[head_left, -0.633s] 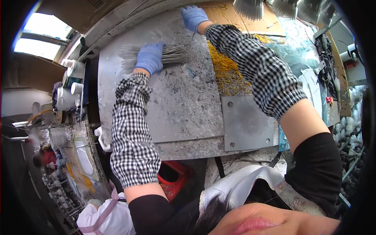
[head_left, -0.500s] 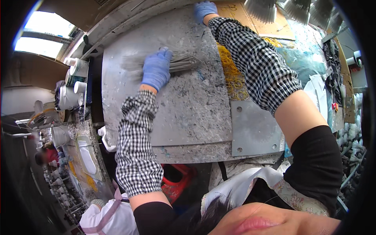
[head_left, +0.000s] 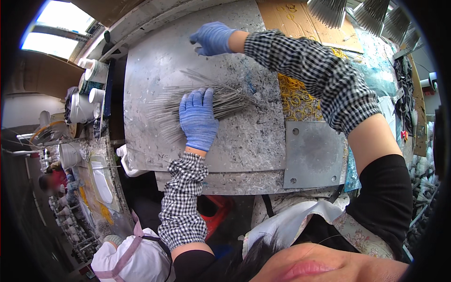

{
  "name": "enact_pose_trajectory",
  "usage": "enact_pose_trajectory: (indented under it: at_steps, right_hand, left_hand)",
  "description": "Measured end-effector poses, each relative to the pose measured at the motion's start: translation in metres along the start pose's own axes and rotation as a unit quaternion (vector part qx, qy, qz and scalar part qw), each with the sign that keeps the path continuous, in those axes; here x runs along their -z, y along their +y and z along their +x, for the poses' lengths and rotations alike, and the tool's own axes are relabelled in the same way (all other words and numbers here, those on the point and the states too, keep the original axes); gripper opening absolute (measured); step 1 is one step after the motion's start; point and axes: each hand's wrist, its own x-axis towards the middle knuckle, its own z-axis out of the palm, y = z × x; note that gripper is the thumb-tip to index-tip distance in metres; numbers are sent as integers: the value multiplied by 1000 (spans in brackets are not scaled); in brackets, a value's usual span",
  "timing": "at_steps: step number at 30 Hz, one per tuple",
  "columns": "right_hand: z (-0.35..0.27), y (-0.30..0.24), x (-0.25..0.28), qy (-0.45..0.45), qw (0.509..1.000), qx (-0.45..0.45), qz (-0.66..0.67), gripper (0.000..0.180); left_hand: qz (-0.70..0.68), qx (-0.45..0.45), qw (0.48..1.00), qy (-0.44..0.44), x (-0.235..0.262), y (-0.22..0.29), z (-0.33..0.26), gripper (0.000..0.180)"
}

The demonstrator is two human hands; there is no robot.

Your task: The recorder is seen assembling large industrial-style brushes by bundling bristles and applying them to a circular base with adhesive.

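Note:
My left hand [head_left: 199, 121], in a blue knit glove, lies flat over a loose bundle of thin grey metal wires [head_left: 230, 101], its fingers stretched across them. The wires fan out toward the left and are drawn closer together on the right; some lie apart above the fingertips. Beneath them is a grey metal sheet [head_left: 155, 61], scuffed and spotted with paint. Beyond the bundle my right hand [head_left: 213, 38], gloved the same way, hovers above the sheet, fingers bent and thumb apart. Nothing shows in it.
Yellow rubber bands [head_left: 298, 101] lie right of the sheet, near a cardboard piece [head_left: 282, 21] and a square metal plate [head_left: 314, 155]. Bundles of wires [head_left: 329, 13] hang at the far right. White tubs [head_left: 82, 107] stand at left; another person [head_left: 134, 256] is at lower left.
My right hand has come left and nearer from the cardboard's edge to above the sheet. My left hand has shifted slightly right and nearer; the wires, blurred before, now lie still and more spread.

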Motion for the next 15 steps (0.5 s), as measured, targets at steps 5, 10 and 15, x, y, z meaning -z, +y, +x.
enact_pose_trajectory:
  at_steps: [5, 10, 15]
  right_hand:
    - [77, 16, -20, 41, 991, -31, -127, 24]
    - [186, 69, -100, 216, 967, -53, -125, 20]
    - [254, 81, -142, 174, 974, -19, -145, 20]
  left_hand:
    - [-59, 32, 994, 89, -10, 3, -8, 74]
    - [-102, 49, 988, 105, -11, 0, -9, 66]
    - [-117, 51, 985, 117, -14, -3, -6, 60]
